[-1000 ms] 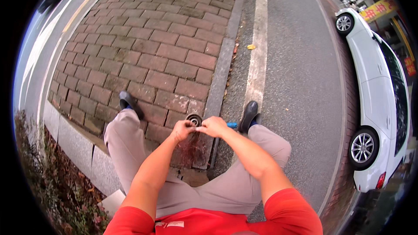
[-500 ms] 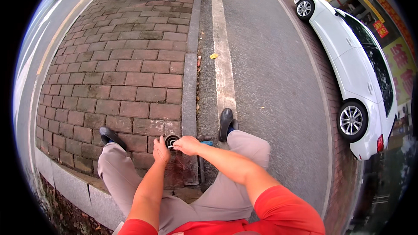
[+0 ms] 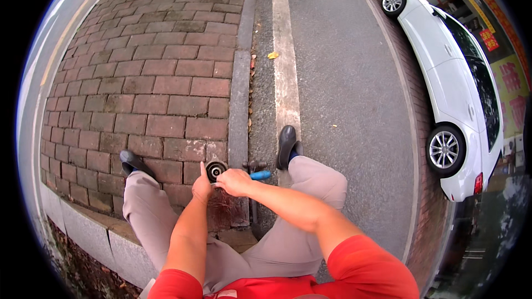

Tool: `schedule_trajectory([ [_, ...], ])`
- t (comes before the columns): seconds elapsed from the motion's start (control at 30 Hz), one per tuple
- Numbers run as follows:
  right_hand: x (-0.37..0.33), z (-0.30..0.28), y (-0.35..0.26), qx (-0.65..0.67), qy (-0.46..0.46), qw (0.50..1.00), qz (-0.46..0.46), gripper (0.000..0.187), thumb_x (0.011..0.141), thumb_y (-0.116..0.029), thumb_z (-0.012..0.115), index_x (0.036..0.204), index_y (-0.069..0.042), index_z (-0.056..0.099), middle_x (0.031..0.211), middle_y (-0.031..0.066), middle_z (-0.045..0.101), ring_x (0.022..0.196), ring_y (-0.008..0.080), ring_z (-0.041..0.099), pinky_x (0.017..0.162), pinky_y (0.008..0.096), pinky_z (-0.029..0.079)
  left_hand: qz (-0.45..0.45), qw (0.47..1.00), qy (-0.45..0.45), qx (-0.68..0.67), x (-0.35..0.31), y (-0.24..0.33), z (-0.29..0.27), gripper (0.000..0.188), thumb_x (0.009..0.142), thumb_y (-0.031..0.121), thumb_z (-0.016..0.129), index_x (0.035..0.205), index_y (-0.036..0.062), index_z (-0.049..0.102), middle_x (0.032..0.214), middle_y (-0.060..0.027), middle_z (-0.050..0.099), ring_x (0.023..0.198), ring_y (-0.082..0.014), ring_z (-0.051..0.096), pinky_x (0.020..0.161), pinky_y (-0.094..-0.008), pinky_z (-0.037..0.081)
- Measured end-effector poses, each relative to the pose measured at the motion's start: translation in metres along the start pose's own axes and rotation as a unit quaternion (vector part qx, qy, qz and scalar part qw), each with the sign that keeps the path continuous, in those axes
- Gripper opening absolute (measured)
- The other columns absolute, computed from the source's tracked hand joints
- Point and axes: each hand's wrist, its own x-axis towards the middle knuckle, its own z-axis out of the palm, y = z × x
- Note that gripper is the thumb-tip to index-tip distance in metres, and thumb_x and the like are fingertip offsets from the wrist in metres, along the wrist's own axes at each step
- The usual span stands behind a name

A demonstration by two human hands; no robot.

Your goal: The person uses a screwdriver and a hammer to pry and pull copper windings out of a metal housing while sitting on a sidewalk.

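Between my knees is a round dark metal part with a ring-shaped opening and a paler centre. My left hand is closed against its near left edge, one digit pointing up along the side. Across the near right edge lies my right hand, fingers curled; a thin pale piece shows between the hands, its kind too small to tell. Whether the round part is lifted or rests on the bricks I cannot tell. Just beyond the right hand lies a tool with a blue handle and a dark metal end.
Red paving bricks spread ahead, bordered by a grey kerb strip. To the right runs an asphalt lane with a white line. My shoes stand left and right of the work. A white car is parked at far right.
The view has tilted slightly downward, so the scooter has mostly left the top. My right hand has shifted slightly, and more of the round part and blue handle shows.
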Motion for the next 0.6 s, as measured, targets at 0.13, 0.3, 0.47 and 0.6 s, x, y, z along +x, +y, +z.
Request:
schedule_trajectory([
  [0.13,0.0,0.006,-0.016,-0.019,-0.02,1.0,-0.007,0.027,0.092,-0.032,0.057,0.083,-0.009,0.068,0.083,0.017,0.068,0.082,0.038,0.066,0.071,0.0502,0.053,0.014,0.998,-0.012,0.054,0.007,-0.031,-0.003,0.108,0.075,0.016,0.078,0.155,0.024,0.008,0.116,-0.0235,0.064,0.107,-0.0391,0.062,0.09,-0.0462,0.049],
  [0.3,-0.012,0.028,-0.003,0.012,0.025,1.0,-0.013,0.02,0.091,-0.026,0.059,0.086,-0.008,0.064,0.085,0.0154,0.067,0.081,0.0382,0.064,0.07,0.0488,0.051,0.013,0.999,-0.024,0.037,0.007,-0.019,-0.001,0.106,0.072,0.034,0.083,0.154,0.03,0.016,0.118,-0.0205,0.063,0.109,-0.0374,0.061,0.088,-0.0456,0.05],
  [0.47,-0.032,0.02,-0.02,0.025,0.045,0.998,-0.027,0.021,0.094,-0.028,0.055,0.089,-0.009,0.064,0.086,0.0153,0.067,0.079,0.0378,0.065,0.069,0.049,0.051,0.012,1.0,-0.024,-0.001,-0.001,-0.028,0.002,0.102,0.075,0.035,0.081,0.154,0.0318,0.015,0.118,-0.0207,0.062,0.108,-0.0369,0.062,0.089,-0.046,0.05],
  [0.6,-0.044,-0.006,-0.035,0.002,0.062,0.998,-0.01,0.021,0.094,-0.028,0.055,0.091,-0.009,0.064,0.086,0.0146,0.067,0.079,0.0372,0.065,0.069,0.0479,0.052,0.014,1.0,-0.02,0.002,0.001,-0.024,0.0,0.103,0.076,0.034,0.08,0.154,0.0322,0.013,0.115,-0.0215,0.063,0.107,-0.0374,0.062,0.088,-0.0463,0.05],
])
